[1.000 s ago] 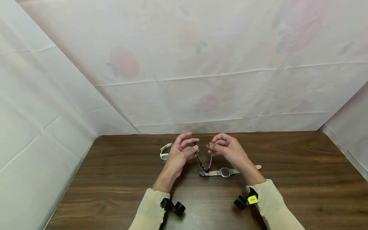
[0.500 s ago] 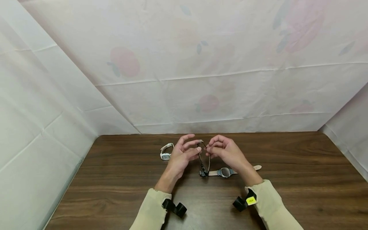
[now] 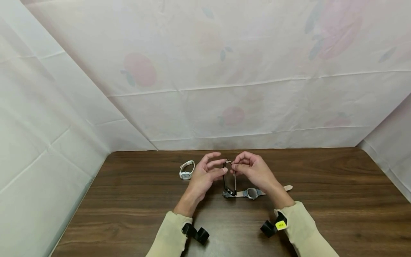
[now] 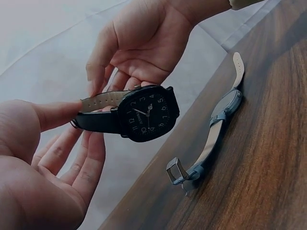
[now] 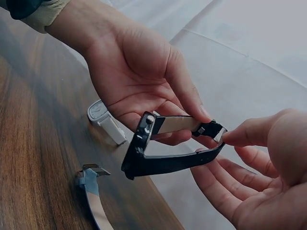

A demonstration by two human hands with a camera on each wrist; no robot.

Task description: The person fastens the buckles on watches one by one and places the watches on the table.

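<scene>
I hold a black watch (image 3: 229,178) with a square dark face (image 4: 146,112) above the table, both hands on its strap. My left hand (image 3: 216,167) pinches one strap end between thumb (image 4: 53,115) and fingers. My right hand (image 3: 239,166) pinches the other end by the buckle (image 5: 213,130). The two strap ends meet at the top, so the band forms a narrow loop (image 5: 168,153) with the case hanging at the bottom. Just below it, a grey watch with a beige strap (image 3: 252,193) lies flat on the table.
A small white watch (image 3: 186,170) lies on the brown wooden table (image 3: 321,200) left of my left hand. White sheets with faded prints (image 3: 224,89) close in the back and both sides. The grey watch's open buckle (image 4: 180,175) points toward me.
My hands have moved closer together. The black watch's strap ends, spread apart in a V a second ago, now meet and the band is a closed loop.
</scene>
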